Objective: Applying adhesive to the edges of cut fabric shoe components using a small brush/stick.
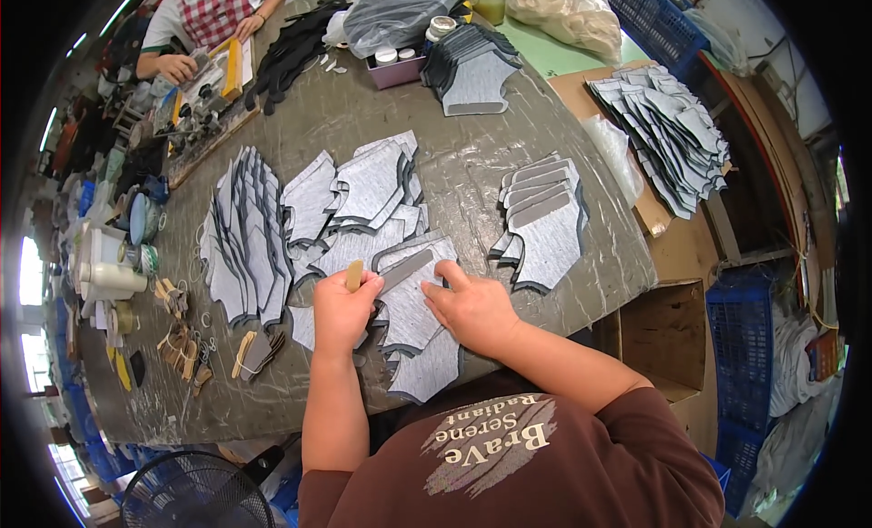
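Observation:
My left hand [341,312] is closed around a flat tan stick [354,274], which pokes up out of the fist. Its thumb and forefinger also meet the end of a dark grey strip [407,268] lying across a light grey fabric piece [411,312]. From the right, my right hand [474,312] grips that same piece near its edge, fingers bent and thumb tucked in. Another cut piece [427,369] lies beneath, near the table's front edge. Overlapping grey pieces [368,187] spread just beyond my hands.
Fanned grey stacks lie left [247,242] and right [545,224] on the table [454,164]. A darker stack [477,78] stands behind, by a purple box [397,74]. Banded bundles [182,346] lie left. A co-worker [213,19] handles a yellow frame [234,69]. A fan [195,492] stands lower left.

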A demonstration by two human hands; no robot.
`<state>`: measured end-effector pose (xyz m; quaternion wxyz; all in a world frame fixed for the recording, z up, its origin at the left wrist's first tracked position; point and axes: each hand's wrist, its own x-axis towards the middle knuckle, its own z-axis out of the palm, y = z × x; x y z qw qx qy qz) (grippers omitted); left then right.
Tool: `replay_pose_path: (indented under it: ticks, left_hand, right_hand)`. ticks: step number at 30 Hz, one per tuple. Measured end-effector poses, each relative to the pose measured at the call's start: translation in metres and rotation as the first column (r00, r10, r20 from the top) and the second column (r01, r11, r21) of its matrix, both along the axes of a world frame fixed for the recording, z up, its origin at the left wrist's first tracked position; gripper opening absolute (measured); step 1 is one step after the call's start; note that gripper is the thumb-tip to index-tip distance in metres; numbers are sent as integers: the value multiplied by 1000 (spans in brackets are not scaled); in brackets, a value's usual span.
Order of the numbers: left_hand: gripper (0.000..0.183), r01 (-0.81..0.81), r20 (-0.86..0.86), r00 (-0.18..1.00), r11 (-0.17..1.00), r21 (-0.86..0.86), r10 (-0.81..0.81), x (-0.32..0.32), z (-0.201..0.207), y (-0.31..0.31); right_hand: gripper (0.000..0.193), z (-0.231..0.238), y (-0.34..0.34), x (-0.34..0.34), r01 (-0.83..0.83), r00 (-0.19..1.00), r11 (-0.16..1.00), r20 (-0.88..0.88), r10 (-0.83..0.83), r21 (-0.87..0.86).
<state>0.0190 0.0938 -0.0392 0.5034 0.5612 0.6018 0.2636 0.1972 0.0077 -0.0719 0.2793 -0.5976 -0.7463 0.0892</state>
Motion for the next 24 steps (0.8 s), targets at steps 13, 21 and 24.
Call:
replay_pose_path:
  ticks: [13,21,24]
  left_hand:
    - [12,111,-225,972,982,155,-74,0,-5,-4]
    - [6,7,169,983,937,350,-71,-14,-13,-38]
    - [7,5,214,971,910,414,-103,-17,-14,-43]
  right_hand:
    - [21,4,2,-1,-27,989,993,140,43,-112]
    - [56,4,8,4,208,864,966,-436,-254,-151]
    - [43,13,12,3,191,763,925,-544,-350,-327]
